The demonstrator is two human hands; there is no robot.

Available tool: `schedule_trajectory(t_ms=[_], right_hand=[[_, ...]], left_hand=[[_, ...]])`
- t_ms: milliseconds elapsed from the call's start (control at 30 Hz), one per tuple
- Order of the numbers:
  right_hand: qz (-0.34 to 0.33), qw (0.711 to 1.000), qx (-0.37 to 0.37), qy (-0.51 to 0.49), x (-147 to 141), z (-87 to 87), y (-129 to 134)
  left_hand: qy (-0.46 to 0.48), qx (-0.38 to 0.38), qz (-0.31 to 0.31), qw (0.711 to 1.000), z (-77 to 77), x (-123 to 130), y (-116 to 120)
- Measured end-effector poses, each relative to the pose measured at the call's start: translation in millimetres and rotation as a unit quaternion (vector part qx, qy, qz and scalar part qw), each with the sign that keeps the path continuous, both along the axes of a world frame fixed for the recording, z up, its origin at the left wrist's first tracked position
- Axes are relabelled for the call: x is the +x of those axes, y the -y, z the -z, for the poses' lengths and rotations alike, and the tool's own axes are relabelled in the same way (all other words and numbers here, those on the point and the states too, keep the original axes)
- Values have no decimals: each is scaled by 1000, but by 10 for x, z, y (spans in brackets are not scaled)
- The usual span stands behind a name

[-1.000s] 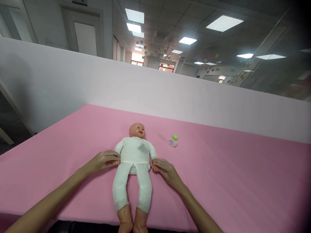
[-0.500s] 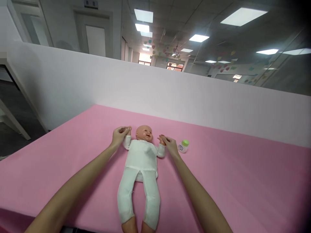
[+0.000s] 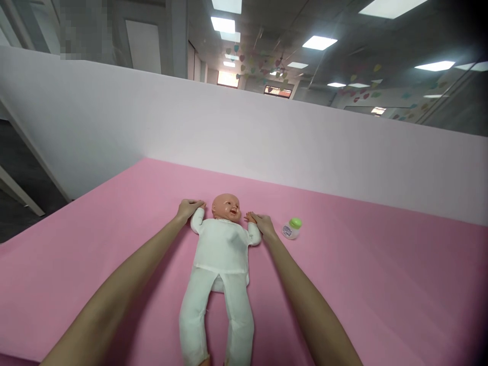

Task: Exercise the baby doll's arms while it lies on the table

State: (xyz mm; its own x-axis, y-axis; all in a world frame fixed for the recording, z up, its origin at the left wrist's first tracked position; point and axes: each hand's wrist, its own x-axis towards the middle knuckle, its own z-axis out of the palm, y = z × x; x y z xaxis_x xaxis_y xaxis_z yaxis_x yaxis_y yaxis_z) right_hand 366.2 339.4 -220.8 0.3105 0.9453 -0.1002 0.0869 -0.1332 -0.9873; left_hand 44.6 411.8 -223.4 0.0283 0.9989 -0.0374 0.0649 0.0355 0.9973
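Observation:
A baby doll (image 3: 223, 246) with a white cloth body lies on its back on the pink tabletop (image 3: 133, 284), head toward the far side. Its arms are bent up beside its head. My left hand (image 3: 188, 208) is closed on the doll's hand at the left of the head. On the other side, my right hand (image 3: 264, 223) pinches the doll's other hand, whose small fingers stick out toward the head. The doll's feet are cut off by the bottom of the view.
A small clear jar with a green lid (image 3: 292, 229) stands just right of my right hand. A white partition (image 3: 285, 147) rises along the table's far edge and left side. Behind it are doors and a room with ceiling lights.
Both hands keep hold of the doll's hands, with small shifts of my fingers and wrists. The doll's arms have moved slightly. The camera view has shifted a little.

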Motion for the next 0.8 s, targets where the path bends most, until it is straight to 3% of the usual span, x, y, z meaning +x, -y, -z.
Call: schedule_trajectory(t_ms=[100, 267, 400, 533, 633, 733, 800], right_hand=[[-27, 998, 64, 14, 53, -180, 209], [-81, 987, 128, 48, 63, -473, 715], [-122, 980, 120, 104, -16, -569, 1127], [-172, 966, 122, 148, -64, -531, 1504], [-246, 929, 150, 231, -78, -448, 1739], [-297, 888, 181, 302, -89, -348, 1898], [-300, 878, 192, 320, -92, -287, 1954]], left_hand=[[79, 36, 17, 996, -190, -146, 181], [54, 130, 17, 990, -402, -477, 537], [-13, 198, 52, 979, -395, -684, 882], [-124, 252, 82, 956, -282, -858, 1282], [-202, 320, 152, 913, -140, -954, 1522], [-262, 423, 203, 843, 11, -974, 1649], [-293, 479, 223, 797, 90, -944, 1679]])
